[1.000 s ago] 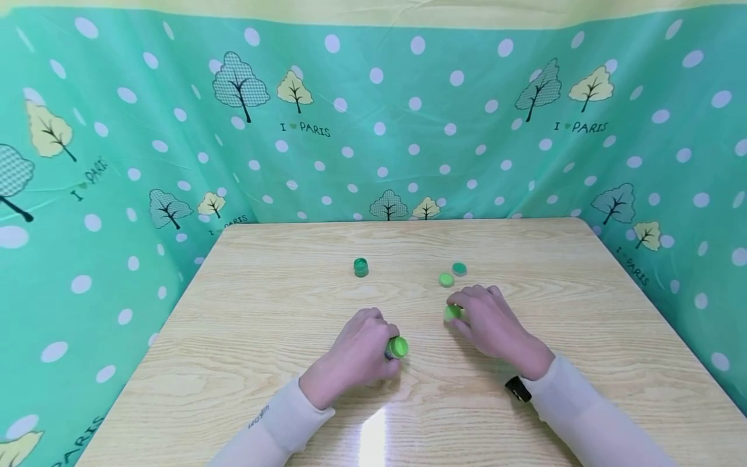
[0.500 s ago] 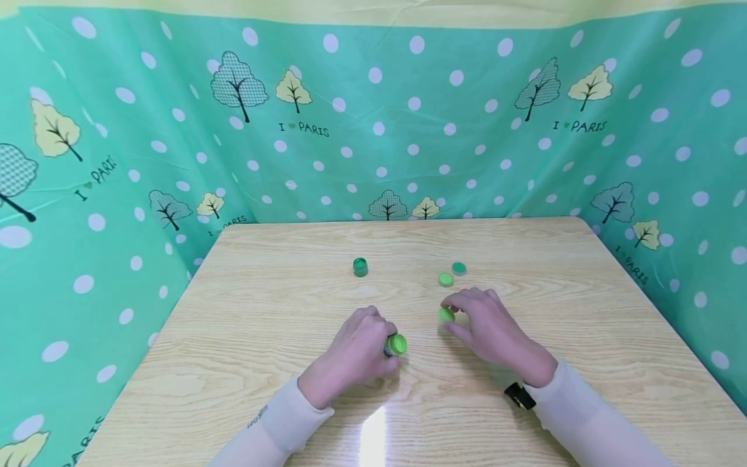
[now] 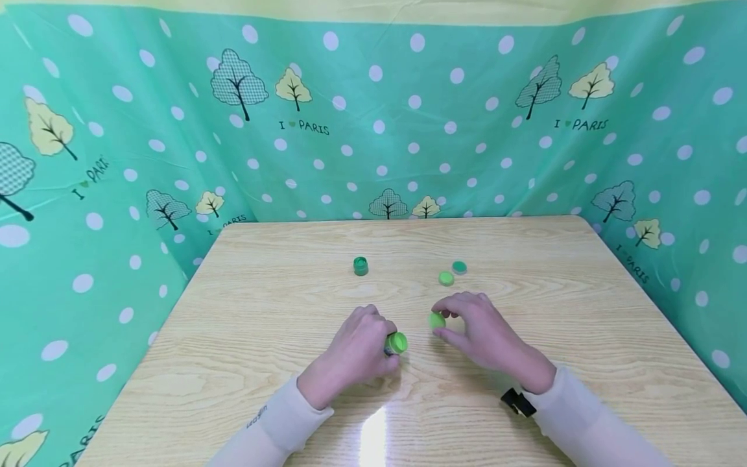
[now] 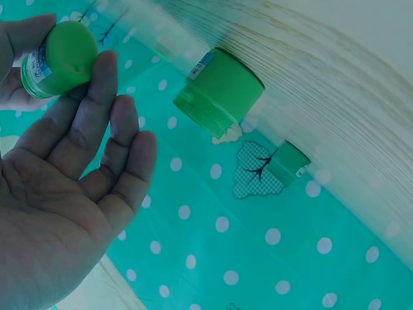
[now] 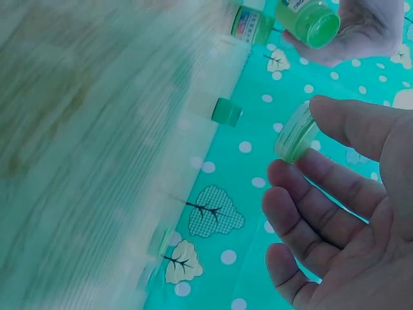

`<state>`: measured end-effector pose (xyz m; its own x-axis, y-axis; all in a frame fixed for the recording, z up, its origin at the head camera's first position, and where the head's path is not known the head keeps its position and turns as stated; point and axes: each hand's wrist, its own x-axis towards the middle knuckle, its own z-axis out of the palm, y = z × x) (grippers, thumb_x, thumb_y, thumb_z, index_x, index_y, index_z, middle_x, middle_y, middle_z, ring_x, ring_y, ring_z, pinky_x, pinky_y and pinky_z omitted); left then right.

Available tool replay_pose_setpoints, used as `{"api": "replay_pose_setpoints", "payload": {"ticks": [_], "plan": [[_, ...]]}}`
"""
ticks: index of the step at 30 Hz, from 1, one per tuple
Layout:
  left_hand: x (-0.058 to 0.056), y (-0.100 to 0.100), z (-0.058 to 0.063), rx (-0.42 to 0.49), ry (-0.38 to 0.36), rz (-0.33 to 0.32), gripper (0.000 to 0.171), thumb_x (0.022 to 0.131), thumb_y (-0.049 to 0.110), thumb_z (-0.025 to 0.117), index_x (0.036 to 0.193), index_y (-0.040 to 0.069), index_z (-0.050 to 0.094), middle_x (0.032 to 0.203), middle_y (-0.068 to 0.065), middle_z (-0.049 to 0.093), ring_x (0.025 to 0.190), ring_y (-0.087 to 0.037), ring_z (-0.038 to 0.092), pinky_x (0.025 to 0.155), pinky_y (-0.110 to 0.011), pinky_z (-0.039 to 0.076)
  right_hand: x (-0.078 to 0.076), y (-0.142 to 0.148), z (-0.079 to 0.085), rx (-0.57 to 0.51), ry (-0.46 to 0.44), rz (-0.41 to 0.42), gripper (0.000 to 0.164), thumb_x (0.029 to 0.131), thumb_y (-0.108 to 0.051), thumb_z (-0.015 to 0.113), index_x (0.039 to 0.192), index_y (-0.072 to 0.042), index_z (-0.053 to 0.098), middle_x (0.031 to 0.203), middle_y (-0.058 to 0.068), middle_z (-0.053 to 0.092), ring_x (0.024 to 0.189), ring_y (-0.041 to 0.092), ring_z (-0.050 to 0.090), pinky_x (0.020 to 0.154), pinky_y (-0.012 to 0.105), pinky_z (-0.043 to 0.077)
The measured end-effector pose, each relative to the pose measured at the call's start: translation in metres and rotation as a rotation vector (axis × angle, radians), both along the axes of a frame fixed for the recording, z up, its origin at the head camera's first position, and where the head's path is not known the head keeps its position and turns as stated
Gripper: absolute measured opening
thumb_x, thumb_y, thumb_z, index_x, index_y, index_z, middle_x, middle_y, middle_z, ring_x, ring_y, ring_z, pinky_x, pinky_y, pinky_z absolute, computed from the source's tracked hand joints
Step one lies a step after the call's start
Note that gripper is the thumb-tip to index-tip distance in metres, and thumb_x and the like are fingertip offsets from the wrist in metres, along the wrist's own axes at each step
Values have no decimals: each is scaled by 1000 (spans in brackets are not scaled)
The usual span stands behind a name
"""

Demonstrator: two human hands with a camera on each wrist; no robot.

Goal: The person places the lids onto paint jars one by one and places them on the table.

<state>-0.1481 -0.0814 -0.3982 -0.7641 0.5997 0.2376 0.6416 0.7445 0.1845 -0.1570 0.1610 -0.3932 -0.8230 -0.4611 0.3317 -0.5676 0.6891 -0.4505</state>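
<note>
My left hand [image 3: 358,347] grips a small light-green paint jar [image 3: 397,344], its mouth uncovered and tipped toward the right. To the right, my right hand [image 3: 481,331] pinches a light-green lid [image 3: 437,321] by its edge between thumb and fingers, held a short way from the jar. The right wrist view shows the lid [image 5: 297,132] on its side, with the remaining fingers loosely bent. A second light-green jar [image 4: 222,93] stands on the table near my left hand, hidden behind that hand in the head view.
A dark-green jar [image 3: 360,266] stands uncovered farther back on the wooden table [image 3: 280,259]. Toward the back right lie a light-green lid [image 3: 446,278] and a dark-green lid [image 3: 459,267]. A dotted teal curtain [image 3: 414,136] hangs behind and along the sides.
My right hand has moved left with the pinched lid, closer to the held jar. The left hand has stayed almost in place.
</note>
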Motion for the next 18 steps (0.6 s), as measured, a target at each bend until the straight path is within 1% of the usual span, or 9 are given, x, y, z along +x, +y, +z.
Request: {"api": "replay_pose_setpoints", "payload": {"ticks": [6,14,18], "plan": [[0,0,-1,17,-10,0,26,66,25,74,57,24,49,52,15,40,62,-11,41,63,-25,35,3,-6,1,-22,8,20,27,79,-26,77,102,-19,68,92,-12,63,86,15,57,80,33,36],[-1,0,-1,31,0,-4,25,66,25,74,57,24,51,52,16,42,63,-11,42,64,-27,37,5,-11,0,-23,25,47,27,79,-29,77,103,-21,67,91,-14,62,87,9,54,79,31,36],[-1,0,-2,38,6,-9,25,66,25,74,57,24,51,52,16,42,63,-11,42,65,-27,37,6,-13,0,-36,26,61,28,78,-29,78,103,-21,67,91,-14,62,86,9,54,79,31,36]]}}
